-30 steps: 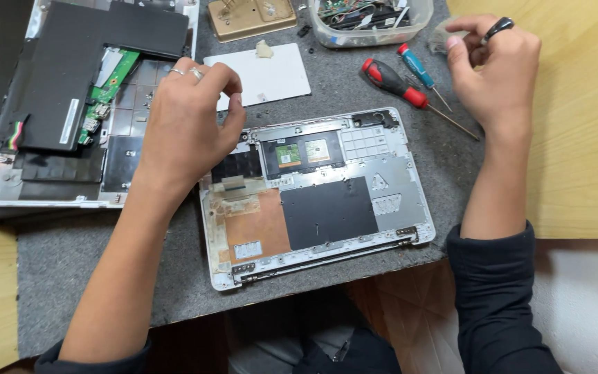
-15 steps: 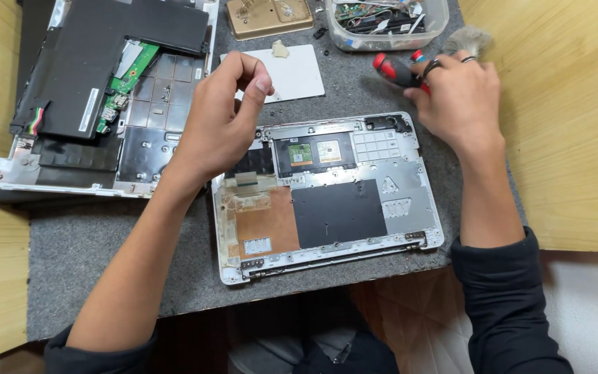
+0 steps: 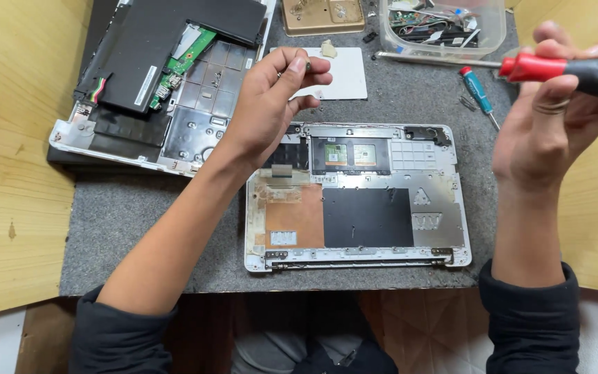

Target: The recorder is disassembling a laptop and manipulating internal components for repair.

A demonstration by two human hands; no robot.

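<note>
Over the opened laptop base (image 3: 354,201), my right hand (image 3: 548,131) has now lifted the red-handled screwdriver (image 3: 562,68), fingers wrapped tight. My left hand (image 3: 271,104) has risen too, fingertips pinched on a tiny screw (image 3: 307,66).

Got a second gutted laptop base (image 3: 167,90) parked at my far left, black battery (image 3: 167,41) and green board (image 3: 185,59) showing. Clear plastic tub of spare parts (image 3: 444,28) up top, teal screwdriver (image 3: 477,90) below it, white pad (image 3: 337,73) nearby, all on grey felt mat (image 3: 140,228).
</note>
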